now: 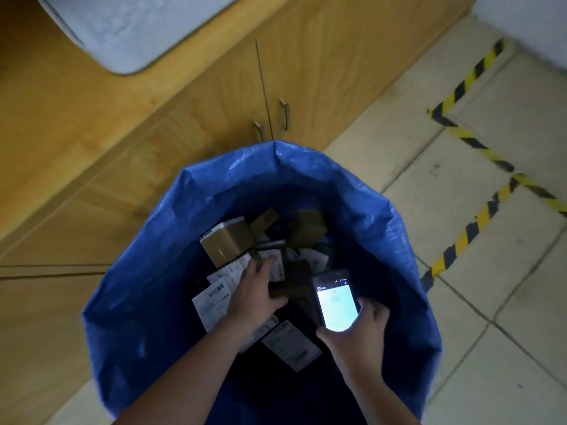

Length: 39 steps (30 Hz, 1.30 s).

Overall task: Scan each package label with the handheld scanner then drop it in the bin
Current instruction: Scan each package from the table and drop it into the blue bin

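Brown cardboard box [293,280] is gripped by the left hand [256,291] over a crinkled blue woven bin [147,271]. Flat rectangular scanner [336,299], screen lit, is clasped by the right hand [357,337] fingers.

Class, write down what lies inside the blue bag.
Brown cardboard boxes and white labelled packets lie inside. The left hand grips a dark package, the right hand holds the lit scanner above them. Anything beneath that pile is covered.
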{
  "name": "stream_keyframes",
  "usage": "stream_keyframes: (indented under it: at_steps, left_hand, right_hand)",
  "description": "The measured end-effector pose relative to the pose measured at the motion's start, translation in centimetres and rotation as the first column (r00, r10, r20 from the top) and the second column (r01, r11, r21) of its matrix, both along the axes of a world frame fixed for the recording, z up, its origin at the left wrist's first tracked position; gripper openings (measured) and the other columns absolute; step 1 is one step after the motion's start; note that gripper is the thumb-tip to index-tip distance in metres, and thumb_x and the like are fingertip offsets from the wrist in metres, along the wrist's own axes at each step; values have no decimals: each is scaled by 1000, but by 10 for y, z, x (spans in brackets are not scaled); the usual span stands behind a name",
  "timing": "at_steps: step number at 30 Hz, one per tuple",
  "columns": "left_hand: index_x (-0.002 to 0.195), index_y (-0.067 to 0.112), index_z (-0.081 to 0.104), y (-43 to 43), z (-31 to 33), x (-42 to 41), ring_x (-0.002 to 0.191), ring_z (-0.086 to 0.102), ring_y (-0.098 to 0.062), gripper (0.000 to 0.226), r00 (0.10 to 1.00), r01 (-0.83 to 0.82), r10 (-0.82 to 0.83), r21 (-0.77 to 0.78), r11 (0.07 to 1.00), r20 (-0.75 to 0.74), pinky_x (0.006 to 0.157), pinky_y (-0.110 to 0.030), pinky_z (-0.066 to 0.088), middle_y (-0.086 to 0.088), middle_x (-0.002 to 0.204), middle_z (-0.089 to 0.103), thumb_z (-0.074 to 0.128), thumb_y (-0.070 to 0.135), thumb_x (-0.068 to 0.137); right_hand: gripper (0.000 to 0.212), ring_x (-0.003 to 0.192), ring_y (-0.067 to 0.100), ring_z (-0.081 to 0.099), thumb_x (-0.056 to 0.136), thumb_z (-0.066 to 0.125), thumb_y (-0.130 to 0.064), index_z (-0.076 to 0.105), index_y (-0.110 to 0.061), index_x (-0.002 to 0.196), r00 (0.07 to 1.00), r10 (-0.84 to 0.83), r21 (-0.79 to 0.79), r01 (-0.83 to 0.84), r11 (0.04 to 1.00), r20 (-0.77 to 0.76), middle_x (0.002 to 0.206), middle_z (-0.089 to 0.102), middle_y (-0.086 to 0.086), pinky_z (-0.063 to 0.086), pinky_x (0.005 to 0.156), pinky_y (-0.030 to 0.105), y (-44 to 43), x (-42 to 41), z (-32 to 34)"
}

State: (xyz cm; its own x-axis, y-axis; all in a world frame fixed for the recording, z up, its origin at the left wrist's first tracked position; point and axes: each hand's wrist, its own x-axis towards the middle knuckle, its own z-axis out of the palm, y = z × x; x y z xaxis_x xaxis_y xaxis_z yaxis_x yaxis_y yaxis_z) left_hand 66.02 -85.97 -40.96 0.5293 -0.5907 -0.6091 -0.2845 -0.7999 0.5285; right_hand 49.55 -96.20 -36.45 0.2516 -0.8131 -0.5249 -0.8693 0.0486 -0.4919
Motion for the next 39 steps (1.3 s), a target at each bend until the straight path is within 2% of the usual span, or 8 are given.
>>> stream_keyframes:
  at_steps: [5,9,12,18,21,27,33,39]
  left_hand:
    - [147,24,31,16,81,1,124,41,-17,74,987,160,-160,-65,985,8,101,-35,42,0,135,38,70,30,85]
    - [141,25,39,36,152,0,119,46,-11,63,963,268,-268,-155,951,21,100,-27,42,5,132,39,69,28,86]
    - [132,27,47,48,202,-5,112,48,-7,49,941,339,-335,-195,920,54,91,-19,40,9,123,45,68,29,87]
    - [107,35,55,39,283,-51,98,53,1,27,855,517,-491,-211,830,166,74,-8,38,19,100,51,70,30,85]
    - [102,38,54,19,318,-95,91,54,0,26,791,610,-565,-245,753,234,69,-7,38,17,95,54,70,31,83]
    - [106,37,54,-17,375,-224,96,54,2,32,624,777,-741,-296,556,247,86,-15,44,18,103,56,72,31,80]
    - [107,28,57,-28,411,-378,97,53,-2,31,416,887,-854,-347,305,312,86,-11,42,11,103,55,71,25,80]
    - [112,24,59,-11,428,-539,96,54,-2,35,127,919,-935,-393,-14,331,84,-4,37,10,105,57,74,22,80]
  right_hand:
    - [77,89,8,39,46,85,-18,51,-13,115,986,-133,-66,139,988,96,121,37,0,40,77,31,34,-15,72]
    - [76,95,7,37,48,83,-15,52,-11,118,956,-240,-80,256,963,167,121,39,2,34,78,24,68,-33,137]
    - [72,101,13,41,48,82,-13,53,-10,114,932,-275,-107,306,946,236,116,42,1,35,79,24,91,-57,189]
    - [70,96,2,50,46,79,-19,49,-24,109,860,-379,-122,440,889,343,112,35,-11,37,65,10,119,-132,284]
    - [70,95,-6,48,46,77,-24,47,-27,109,814,-444,-147,525,838,375,113,34,-13,41,63,10,127,-181,321]
    - [80,100,-1,44,43,75,-29,46,-21,116,731,-544,-235,662,711,412,114,33,-11,37,68,7,142,-303,369]
    - [76,95,-10,43,48,76,-22,47,-18,118,622,-670,-298,783,547,405,112,32,-11,39,66,4,188,-426,397]
    - [80,97,-7,44,46,76,-24,48,-18,120,426,-807,-347,890,295,408,112,33,-10,37,68,3,266,-540,414]
